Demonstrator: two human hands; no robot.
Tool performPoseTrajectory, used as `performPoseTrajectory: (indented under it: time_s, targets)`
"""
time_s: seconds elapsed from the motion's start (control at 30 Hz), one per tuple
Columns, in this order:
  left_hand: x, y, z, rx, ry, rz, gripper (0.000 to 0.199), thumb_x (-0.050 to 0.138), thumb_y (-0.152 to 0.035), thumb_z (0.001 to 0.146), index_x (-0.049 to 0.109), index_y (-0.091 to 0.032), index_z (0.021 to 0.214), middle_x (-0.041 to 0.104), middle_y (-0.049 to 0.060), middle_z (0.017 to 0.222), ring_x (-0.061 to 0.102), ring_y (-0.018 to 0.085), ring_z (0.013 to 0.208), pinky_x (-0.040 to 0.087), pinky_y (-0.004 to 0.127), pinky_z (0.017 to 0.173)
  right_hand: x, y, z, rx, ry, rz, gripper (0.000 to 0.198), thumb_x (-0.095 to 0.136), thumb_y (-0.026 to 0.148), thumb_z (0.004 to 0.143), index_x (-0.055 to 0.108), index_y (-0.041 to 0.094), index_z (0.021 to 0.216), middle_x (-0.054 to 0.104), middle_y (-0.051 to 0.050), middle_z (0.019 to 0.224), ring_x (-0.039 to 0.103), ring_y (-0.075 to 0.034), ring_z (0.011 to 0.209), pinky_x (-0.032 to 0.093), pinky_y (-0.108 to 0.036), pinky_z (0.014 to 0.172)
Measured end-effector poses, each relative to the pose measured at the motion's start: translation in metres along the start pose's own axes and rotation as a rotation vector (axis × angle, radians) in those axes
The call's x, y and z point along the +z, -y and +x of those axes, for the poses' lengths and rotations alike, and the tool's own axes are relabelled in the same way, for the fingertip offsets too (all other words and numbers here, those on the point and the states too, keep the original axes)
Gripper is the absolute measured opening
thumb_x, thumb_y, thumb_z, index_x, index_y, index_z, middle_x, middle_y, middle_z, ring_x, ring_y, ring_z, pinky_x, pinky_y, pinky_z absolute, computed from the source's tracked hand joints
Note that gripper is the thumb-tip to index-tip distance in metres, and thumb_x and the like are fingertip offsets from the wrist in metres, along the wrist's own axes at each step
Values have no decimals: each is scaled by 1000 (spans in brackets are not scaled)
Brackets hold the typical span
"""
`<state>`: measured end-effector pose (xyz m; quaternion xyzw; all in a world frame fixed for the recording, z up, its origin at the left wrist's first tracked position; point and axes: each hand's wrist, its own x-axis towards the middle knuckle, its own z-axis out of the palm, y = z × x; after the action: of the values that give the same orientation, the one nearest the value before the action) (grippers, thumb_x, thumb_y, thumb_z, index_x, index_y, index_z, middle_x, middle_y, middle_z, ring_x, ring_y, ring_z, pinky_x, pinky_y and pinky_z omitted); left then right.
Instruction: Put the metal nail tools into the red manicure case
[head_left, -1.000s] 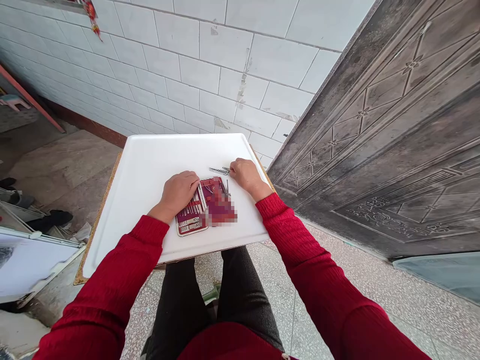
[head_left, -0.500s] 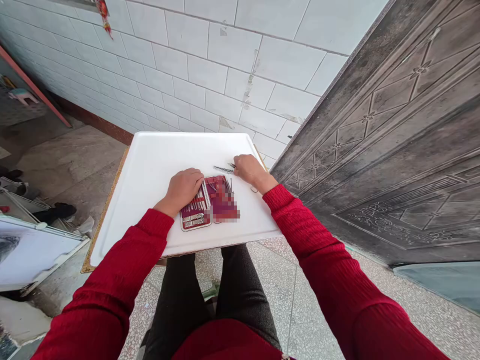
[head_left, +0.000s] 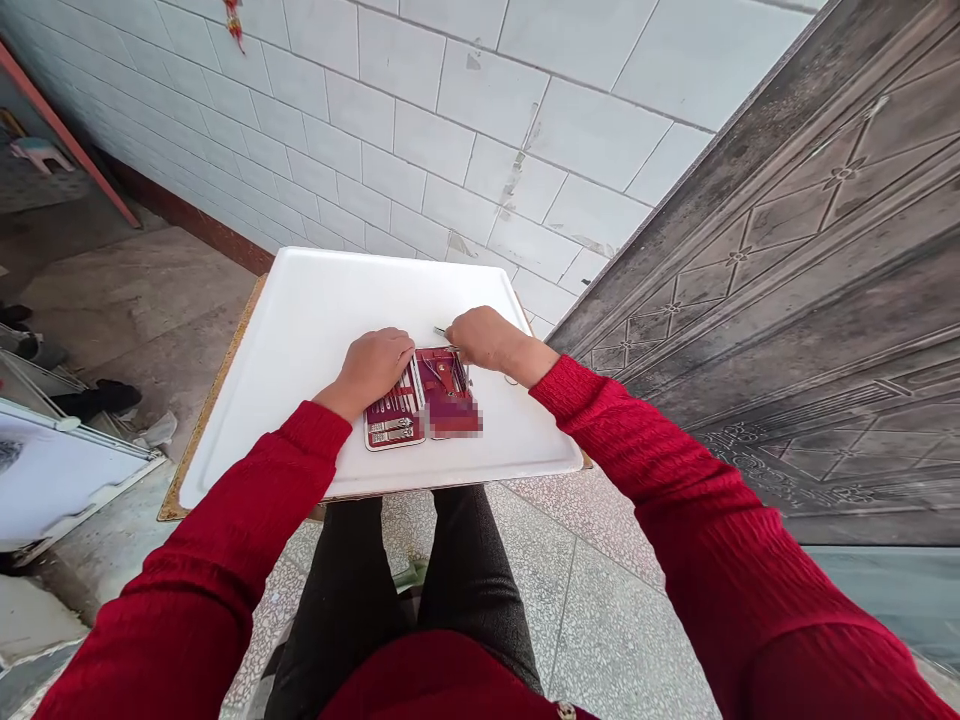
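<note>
An open manicure set point(head_left: 395, 432) lies on the white tabletop, its left half holding nail clippers point(head_left: 390, 425) and several slim metal tools. The right half has a dark red lining with a small red piece point(head_left: 445, 374) near its top; a blurred patch covers its lower part. My left hand point(head_left: 376, 367) is closed over the upper left edge of the case. At the upper right corner of the case, my right hand point(head_left: 484, 338) has its fingers curled together, and what they grip is hidden. A thin metal tool point(head_left: 441, 331) shows just left of those fingers.
The white tabletop point(head_left: 330, 290) has a raised rim and a brown board under it. A tiled wall point(head_left: 420, 130) stands behind, and a dark patterned door panel point(head_left: 750, 260) is close on the right. A small ring-like item point(head_left: 511, 380) lies below my right wrist.
My right hand has moved slightly left and nearer, to the top right corner of the case. One of the metal tools beside it is now out of sight. My left hand stays on the case.
</note>
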<state>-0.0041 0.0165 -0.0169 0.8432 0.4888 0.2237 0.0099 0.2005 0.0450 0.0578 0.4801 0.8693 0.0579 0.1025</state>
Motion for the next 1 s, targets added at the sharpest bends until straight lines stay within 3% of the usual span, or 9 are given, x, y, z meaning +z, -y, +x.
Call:
performPoseTrajectory:
  time_s: [0.2, 0.4, 0.77, 1.0]
  targets:
    - [2, -1, 1, 0, 4, 9, 30, 46, -23, 104, 73, -21, 90, 78, 8, 105, 69, 27, 99, 52, 39, 83, 1, 9, 7, -86, 97, -163, 21, 69, 14, 91, 80, 19, 108, 79, -14, 95, 73, -31, 104, 45, -36, 82]
    - [3, -1, 1, 1, -3, 35, 34, 43, -22, 105, 71, -20, 87, 77, 7, 100, 70, 25, 95, 52, 37, 80, -14, 19, -1, -168, 162, -259, 23, 61, 14, 97, 77, 14, 114, 78, -17, 111, 73, -30, 104, 41, -33, 72]
    - [5, -1, 1, 9, -5, 67, 34, 43, -21, 103, 72, -18, 85, 77, 9, 98, 70, 25, 92, 52, 37, 79, -15, 22, -4, -195, 121, -227, 27, 54, 10, 95, 75, 9, 113, 76, -17, 115, 70, -28, 100, 33, -35, 67]
    - [4, 0, 0, 24, 0, 67, 31, 45, -20, 102, 71, -18, 85, 76, 10, 97, 69, 24, 91, 51, 36, 78, -9, 14, -4, -160, 75, -11, 16, 61, 11, 92, 76, 11, 96, 77, -12, 102, 63, -21, 85, 33, -32, 69]
